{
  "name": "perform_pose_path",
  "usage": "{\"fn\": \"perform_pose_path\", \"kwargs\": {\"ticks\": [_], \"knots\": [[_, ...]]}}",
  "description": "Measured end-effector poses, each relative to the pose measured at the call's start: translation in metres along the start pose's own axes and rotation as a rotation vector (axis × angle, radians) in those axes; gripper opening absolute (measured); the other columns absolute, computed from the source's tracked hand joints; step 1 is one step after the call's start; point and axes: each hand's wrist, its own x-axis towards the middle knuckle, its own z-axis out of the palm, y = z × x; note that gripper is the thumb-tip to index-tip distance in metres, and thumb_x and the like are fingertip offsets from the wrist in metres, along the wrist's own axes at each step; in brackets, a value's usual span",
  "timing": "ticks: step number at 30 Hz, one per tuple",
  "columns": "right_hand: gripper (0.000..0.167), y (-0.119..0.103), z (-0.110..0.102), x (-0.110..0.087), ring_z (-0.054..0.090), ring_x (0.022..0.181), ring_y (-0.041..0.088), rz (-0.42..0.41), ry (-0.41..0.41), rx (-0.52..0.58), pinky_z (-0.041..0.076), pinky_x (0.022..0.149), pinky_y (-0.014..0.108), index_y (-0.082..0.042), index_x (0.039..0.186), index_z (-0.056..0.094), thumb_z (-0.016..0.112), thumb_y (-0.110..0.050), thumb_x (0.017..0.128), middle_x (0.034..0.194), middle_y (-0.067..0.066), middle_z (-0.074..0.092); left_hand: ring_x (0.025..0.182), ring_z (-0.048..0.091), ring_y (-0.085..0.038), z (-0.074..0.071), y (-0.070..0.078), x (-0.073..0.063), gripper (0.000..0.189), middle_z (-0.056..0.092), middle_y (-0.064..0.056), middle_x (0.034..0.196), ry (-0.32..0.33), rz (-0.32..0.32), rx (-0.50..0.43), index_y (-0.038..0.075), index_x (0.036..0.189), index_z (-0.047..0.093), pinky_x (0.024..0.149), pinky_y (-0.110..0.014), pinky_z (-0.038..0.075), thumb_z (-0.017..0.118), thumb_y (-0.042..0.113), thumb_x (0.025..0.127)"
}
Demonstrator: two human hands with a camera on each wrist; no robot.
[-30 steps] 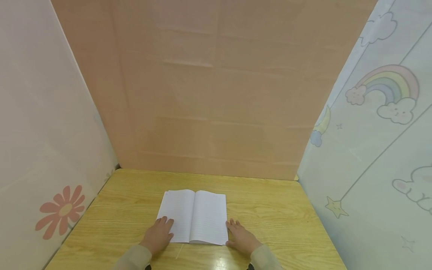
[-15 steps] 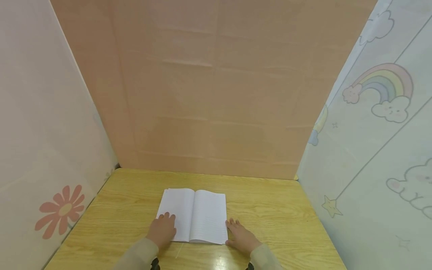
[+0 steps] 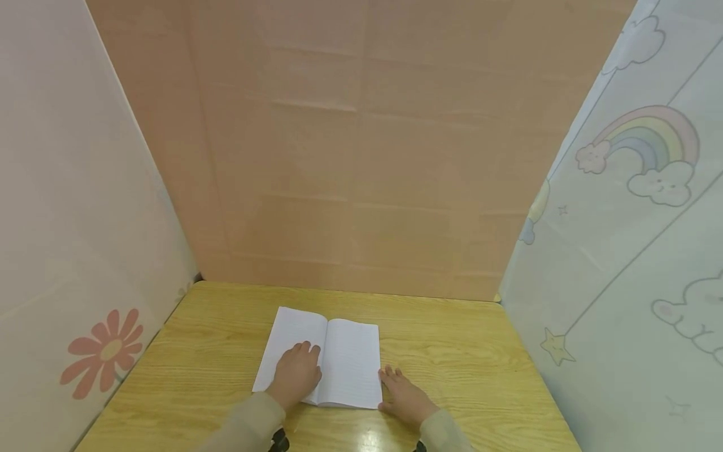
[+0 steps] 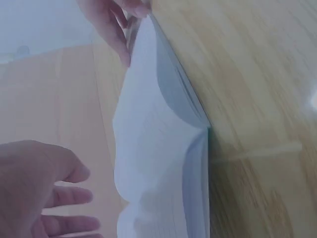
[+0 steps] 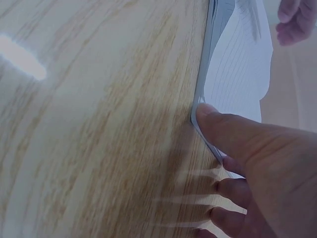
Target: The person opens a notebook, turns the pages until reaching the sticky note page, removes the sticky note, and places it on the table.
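The left hand [image 3: 296, 375], fingers slightly spread, hovers over the left page [image 3: 289, 329], hiding its six-o'clock end. The white notebook [image 3: 346, 363] lies open on the table [image 3: 452, 342], its lines faint (hardest to see from above), at ten o'clock from the right hand [image 3: 405, 397], whose spread fingers touch its edge.
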Motion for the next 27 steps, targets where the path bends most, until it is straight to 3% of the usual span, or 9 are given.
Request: {"fn": "perform_pose_path", "kwargs": {"ticks": [6, 10, 19, 22, 27], "knots": [[0.076, 0.001, 0.001, 0.001, 0.036, 0.135, 0.047, 0.000, -0.003, -0.010, 0.037, 0.107, 0.058, 0.000, 0.145, 0.039, 0.068, -0.038, 0.087, 0.152, 0.024, 0.033, 0.106, 0.064, -0.028, 0.009, 0.017, 0.009, 0.035, 0.067, -0.014, 0.113, 0.038, 0.144, -0.058, 0.005, 0.111, 0.066, 0.092, -0.039, 0.054, 0.074, 0.022, 0.082], [0.075, 0.001, 0.001, 0.002, 0.037, 0.135, 0.047, 0.000, 0.005, -0.018, 0.038, 0.106, 0.058, 0.000, 0.145, 0.040, 0.068, -0.038, 0.086, 0.151, 0.025, 0.034, 0.111, 0.062, -0.025, 0.021, 0.028, 0.010, 0.037, 0.066, -0.010, 0.118, -0.004, 0.245, -0.044, 0.009, 0.114, 0.065, 0.097, -0.038, 0.052, 0.074, 0.028, 0.084], [0.076, 0.002, 0.002, 0.003, 0.036, 0.136, 0.047, -0.005, -0.003, -0.018, 0.036, 0.107, 0.059, -0.001, 0.146, 0.038, 0.067, -0.039, 0.087, 0.152, 0.024, 0.033, 0.123, 0.055, -0.022, 0.041, 0.045, 0.004, 0.052, 0.061, -0.006, 0.129, -0.221, 0.290, -0.009, 0.015, 0.122, 0.061, 0.106, -0.038, 0.045, 0.075, 0.043, 0.080], [0.076, 0.002, 0.002, 0.003, 0.036, 0.136, 0.046, -0.001, -0.006, -0.015, 0.036, 0.108, 0.058, -0.001, 0.146, 0.038, 0.067, -0.039, 0.087, 0.152, 0.023, 0.033, 0.123, 0.055, -0.023, 0.044, 0.047, 0.003, 0.057, 0.060, -0.007, 0.129, -0.242, 0.299, -0.005, 0.014, 0.122, 0.062, 0.105, -0.040, 0.045, 0.078, 0.044, 0.076], [0.075, 0.001, 0.002, 0.003, 0.036, 0.135, 0.047, 0.007, -0.003, -0.018, 0.038, 0.107, 0.057, -0.001, 0.145, 0.039, 0.067, -0.038, 0.086, 0.152, 0.024, 0.034, 0.119, 0.057, -0.023, 0.049, 0.048, 0.001, 0.058, 0.062, -0.007, 0.126, -0.211, 0.323, 0.032, 0.015, 0.118, 0.063, 0.102, -0.040, 0.048, 0.081, 0.045, 0.072]]}}
